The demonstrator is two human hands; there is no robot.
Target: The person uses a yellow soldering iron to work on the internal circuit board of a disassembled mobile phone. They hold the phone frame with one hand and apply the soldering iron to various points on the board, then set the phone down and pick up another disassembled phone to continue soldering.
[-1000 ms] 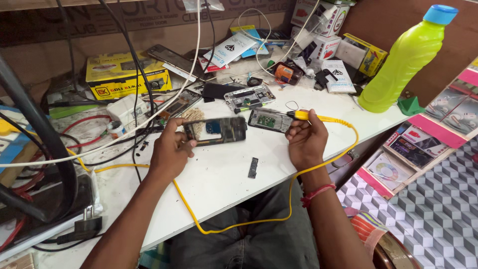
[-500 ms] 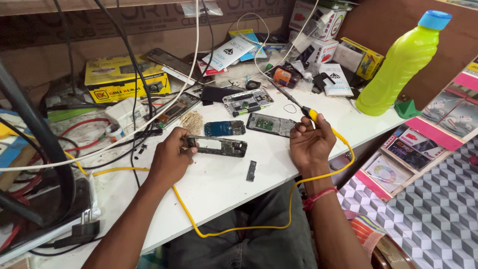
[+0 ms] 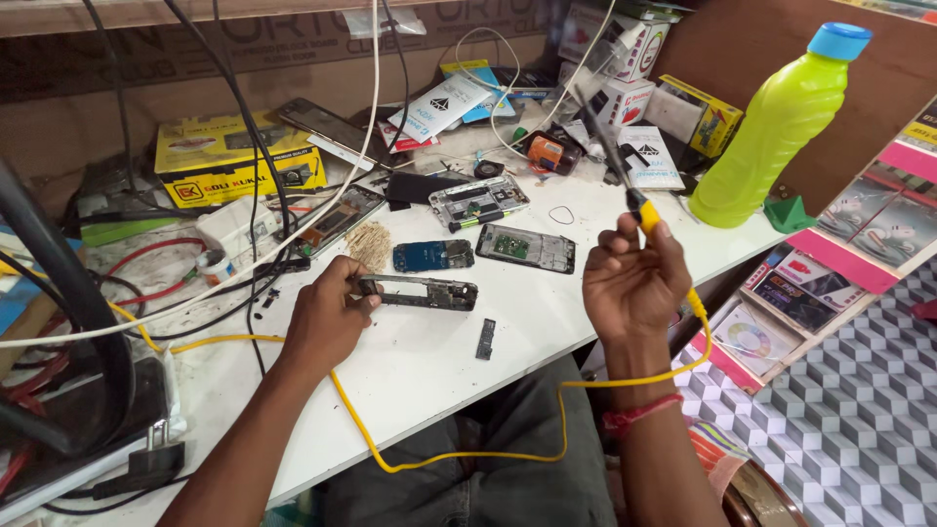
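Note:
My left hand (image 3: 327,317) rests on the white table (image 3: 429,381) and pinches the left end of a dark phone frame (image 3: 422,291) lying flat. My right hand (image 3: 632,283) is raised above the table's right part, closed around a yellow-handled tool (image 3: 644,210) whose thin dark tip points up and away. A yellow cable (image 3: 459,454) runs from the tool down over my lap and across the table to the left. Just beyond the frame lie a blue circuit board (image 3: 433,256) and a grey phone part (image 3: 525,248).
A tall green bottle with a blue cap (image 3: 776,127) stands at the right. Small boxes (image 3: 639,49), a yellow box (image 3: 239,156), cables (image 3: 244,195) and more phone parts (image 3: 478,200) crowd the back. A small dark chip (image 3: 485,339) lies near the front. A plug (image 3: 146,464) sits at the left.
My right hand has lifted off the table with the tool, its tip swinging upward. My left hand slid the phone frame nearer, leaving the blue board behind.

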